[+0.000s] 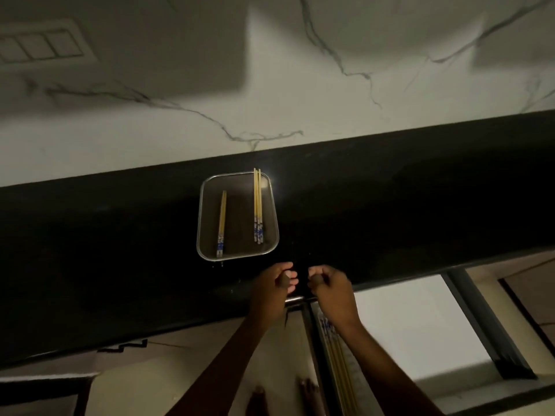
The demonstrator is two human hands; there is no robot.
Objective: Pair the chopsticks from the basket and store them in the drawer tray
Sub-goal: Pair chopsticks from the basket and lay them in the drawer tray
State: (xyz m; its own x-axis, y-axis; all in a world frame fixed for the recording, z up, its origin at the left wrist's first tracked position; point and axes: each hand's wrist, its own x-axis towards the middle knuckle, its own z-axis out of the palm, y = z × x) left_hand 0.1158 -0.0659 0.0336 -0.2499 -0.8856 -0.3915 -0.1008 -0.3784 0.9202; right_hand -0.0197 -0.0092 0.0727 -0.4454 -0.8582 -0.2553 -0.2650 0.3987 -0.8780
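Observation:
A rectangular metal basket sits on the black countertop. Inside it lie bamboo chopsticks with blue patterned ends: a pair on the left and several chopsticks leaning over the far rim on the right. My left hand and my right hand hover close together just in front of the basket, both with fingers curled and nothing visible in them. Below the counter, an open drawer holds a narrow tray with several chopsticks laid lengthwise.
A white marble wall rises behind the counter, with a switch plate at the upper left. The open drawer's white bottom shows at the lower right. Feet stand on the light floor below.

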